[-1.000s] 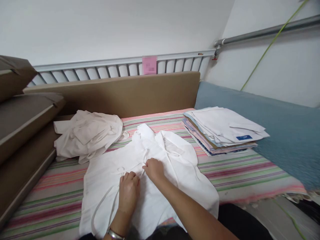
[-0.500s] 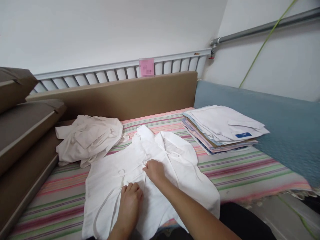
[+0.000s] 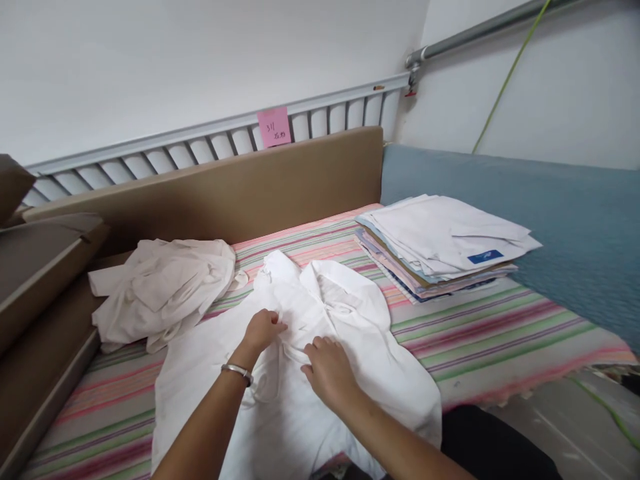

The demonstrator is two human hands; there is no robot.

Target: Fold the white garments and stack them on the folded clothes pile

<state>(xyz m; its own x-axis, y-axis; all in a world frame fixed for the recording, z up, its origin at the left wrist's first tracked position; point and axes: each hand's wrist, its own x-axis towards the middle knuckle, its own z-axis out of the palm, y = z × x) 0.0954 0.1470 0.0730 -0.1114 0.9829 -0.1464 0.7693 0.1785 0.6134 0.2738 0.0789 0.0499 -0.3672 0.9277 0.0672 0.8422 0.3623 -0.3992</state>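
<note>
A white garment with thin cloth ties (image 3: 210, 373) lies spread in front of me, its collar end away from me. My left hand (image 3: 263, 331), with a silver bracelet at the wrist, is closed in a pinch on the cloth near the middle of the garment. Just to its right and a bit nearer to me, my right hand (image 3: 331, 372) has its fingers bent and closed on a fold of the same garment. Any tie between the fingertips is too small to make out.
A crumpled off-white cloth heap (image 3: 165, 287) lies at left, beside stacked brown cushions (image 3: 45, 267). A pile of folded clothes (image 3: 445, 237) sits at right on the striped cover (image 3: 480, 340). Behind are a brown padded board (image 3: 240, 190), a radiator with a pink note (image 3: 274, 127) and a blue panel (image 3: 500, 187).
My left hand has moved up and forward from the lower ties to the garment's middle. My right hand has shifted slightly right and toward me. The view has turned a little right.
</note>
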